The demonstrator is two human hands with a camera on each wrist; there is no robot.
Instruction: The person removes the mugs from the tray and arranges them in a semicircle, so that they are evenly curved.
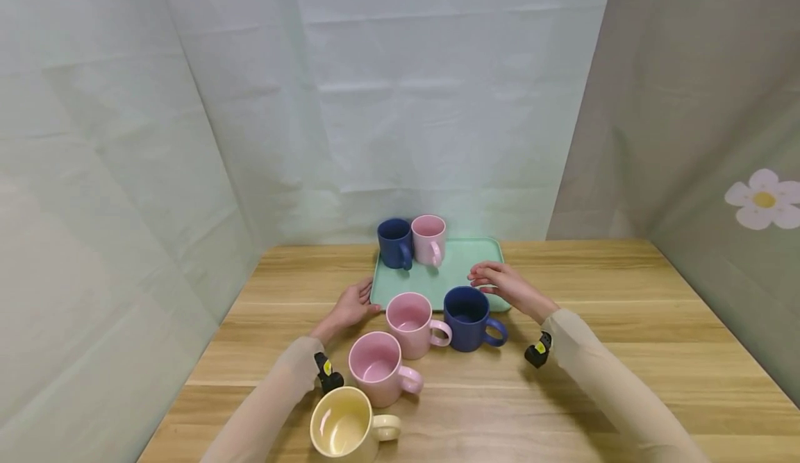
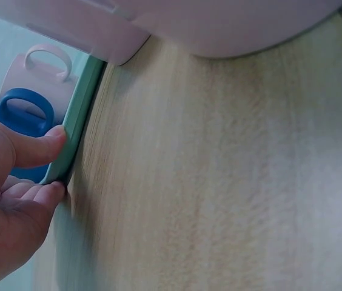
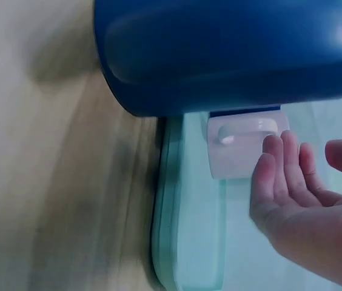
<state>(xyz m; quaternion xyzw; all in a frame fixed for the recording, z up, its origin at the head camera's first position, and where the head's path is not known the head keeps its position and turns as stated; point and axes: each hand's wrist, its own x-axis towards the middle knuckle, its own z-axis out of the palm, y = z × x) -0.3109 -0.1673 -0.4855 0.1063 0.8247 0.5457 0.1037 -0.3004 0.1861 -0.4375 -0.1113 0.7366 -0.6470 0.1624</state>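
Note:
A mint-green tray (image 1: 459, 262) lies at the back of the table. My left hand (image 1: 355, 305) is at its front left corner; in the left wrist view the thumb is on the rim and the fingers curl under it, pinching the tray edge (image 2: 77, 127). Over the tray's right part, my right hand (image 1: 505, 284) holds nothing, its fingers loosely bent and apart from the thumb. A blue mug (image 1: 395, 242) and a pink mug (image 1: 428, 241) stand side by side on the tray's back left. Just in front of the tray is another blue mug (image 1: 467, 327), close to my right hand.
Left of that blue mug stands a pink mug (image 1: 411, 334), with a second pink mug (image 1: 377, 380) and a yellow mug (image 1: 346, 435) nearer me along my left forearm. All are on the wooden table (image 1: 594, 352). Pale cloth (image 1: 400, 102) hangs behind the table.

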